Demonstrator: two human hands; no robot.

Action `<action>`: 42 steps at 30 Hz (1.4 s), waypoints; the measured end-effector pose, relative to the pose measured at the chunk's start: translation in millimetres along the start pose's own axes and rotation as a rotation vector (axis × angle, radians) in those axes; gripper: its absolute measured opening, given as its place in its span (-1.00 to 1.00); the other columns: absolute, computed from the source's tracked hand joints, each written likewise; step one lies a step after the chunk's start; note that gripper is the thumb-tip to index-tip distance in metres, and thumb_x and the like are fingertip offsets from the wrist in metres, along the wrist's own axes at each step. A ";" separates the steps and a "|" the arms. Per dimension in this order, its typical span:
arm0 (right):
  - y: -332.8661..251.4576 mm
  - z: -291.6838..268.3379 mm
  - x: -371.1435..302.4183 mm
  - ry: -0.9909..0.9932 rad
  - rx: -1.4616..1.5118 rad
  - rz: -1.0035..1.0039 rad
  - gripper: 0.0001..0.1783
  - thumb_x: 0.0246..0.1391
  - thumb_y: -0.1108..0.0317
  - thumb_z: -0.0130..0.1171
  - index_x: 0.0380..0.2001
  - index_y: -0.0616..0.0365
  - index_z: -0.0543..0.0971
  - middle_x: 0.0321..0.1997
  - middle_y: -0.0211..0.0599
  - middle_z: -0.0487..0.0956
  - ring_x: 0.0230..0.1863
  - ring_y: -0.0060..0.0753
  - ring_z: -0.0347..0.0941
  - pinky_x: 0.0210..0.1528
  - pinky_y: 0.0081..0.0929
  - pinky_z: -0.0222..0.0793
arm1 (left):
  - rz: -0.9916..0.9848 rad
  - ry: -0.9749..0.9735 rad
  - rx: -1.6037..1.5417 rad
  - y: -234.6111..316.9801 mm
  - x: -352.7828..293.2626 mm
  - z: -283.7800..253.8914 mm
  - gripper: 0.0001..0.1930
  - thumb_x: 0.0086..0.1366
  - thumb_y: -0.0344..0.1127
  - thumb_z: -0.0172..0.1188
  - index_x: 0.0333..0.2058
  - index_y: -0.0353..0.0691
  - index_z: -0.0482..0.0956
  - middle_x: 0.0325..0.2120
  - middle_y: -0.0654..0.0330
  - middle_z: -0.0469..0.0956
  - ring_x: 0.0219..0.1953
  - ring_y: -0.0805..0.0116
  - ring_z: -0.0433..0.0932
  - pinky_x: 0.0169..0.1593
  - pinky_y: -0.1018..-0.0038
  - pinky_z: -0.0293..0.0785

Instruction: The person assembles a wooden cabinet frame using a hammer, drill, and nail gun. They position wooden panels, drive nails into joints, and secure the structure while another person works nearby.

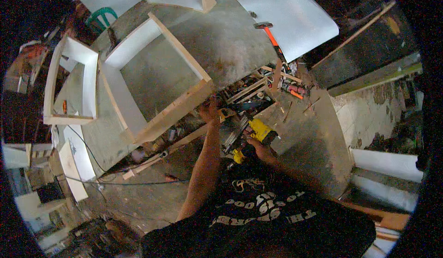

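My right hand (260, 148) is closed round the handle of a yellow and black nail gun (262, 129), held in front of my dark shirt. Its long metal magazine slants up beside the hand. Reaching forward, my left hand (210, 110) is at the near right corner of a large rectangular wooden frame (177, 108). This hand looks to be touching the frame's edge, but its fingers are dark and blurred. The frame has bare wood edges and white inner faces, and lies on the grey worktable (221, 41).
A smaller white-lined frame (91, 87) stands left of the large one. An orange-handled hammer (271, 37) lies by a white sheet (293, 18). Tools and wood scraps clutter an open compartment (258, 96) at the table's near side. A dark cable (138, 183) crosses the lower left.
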State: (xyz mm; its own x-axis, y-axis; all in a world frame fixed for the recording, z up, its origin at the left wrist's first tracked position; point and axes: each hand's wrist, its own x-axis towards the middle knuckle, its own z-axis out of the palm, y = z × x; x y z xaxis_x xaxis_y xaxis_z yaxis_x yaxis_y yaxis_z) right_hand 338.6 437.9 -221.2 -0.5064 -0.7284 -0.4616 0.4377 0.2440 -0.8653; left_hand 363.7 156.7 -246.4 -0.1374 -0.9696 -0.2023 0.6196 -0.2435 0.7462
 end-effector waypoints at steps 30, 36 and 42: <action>-88.2 246.7 -30.0 -1.016 -0.366 -0.591 -0.48 0.18 0.39 0.20 0.21 0.17 0.39 0.06 -0.29 0.56 0.00 -0.41 0.54 0.11 -0.37 0.45 | 0.328 0.043 1.211 320.3 -284.6 -105.4 -0.29 0.02 -0.33 0.55 0.11 -0.28 0.35 -0.07 0.14 0.47 0.00 0.23 0.48 0.11 0.31 0.43; -93.7 449.5 3.1 -1.026 0.110 -0.003 -0.56 0.07 0.35 0.25 0.04 0.16 0.46 -0.14 -0.30 0.58 -0.21 -0.40 0.53 -0.06 -0.38 0.45 | 0.651 0.372 1.179 362.8 -166.1 -160.6 -0.37 -0.02 -0.43 0.55 0.03 -0.33 0.44 -0.13 0.11 0.50 -0.14 0.30 0.51 -0.11 0.38 0.52; -113.5 591.1 48.6 -0.810 0.411 0.314 -0.64 -0.05 0.31 0.29 -0.14 0.14 0.53 -0.34 -0.32 0.60 -0.41 -0.39 0.53 -0.24 -0.38 0.45 | 0.743 0.373 1.590 471.1 -48.7 -228.2 -0.50 0.07 -0.18 0.53 -0.10 -0.38 0.62 -0.23 0.00 0.65 -0.23 0.15 0.63 -0.18 0.30 0.59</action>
State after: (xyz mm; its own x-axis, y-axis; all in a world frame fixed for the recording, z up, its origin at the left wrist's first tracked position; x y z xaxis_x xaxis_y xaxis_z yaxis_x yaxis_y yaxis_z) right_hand 703.5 -3.6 -30.0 0.2779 -0.9269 -0.2522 0.7705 0.3719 -0.5178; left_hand 838.6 94.4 -29.8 0.0985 -0.8741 0.4756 -0.8293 0.1921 0.5247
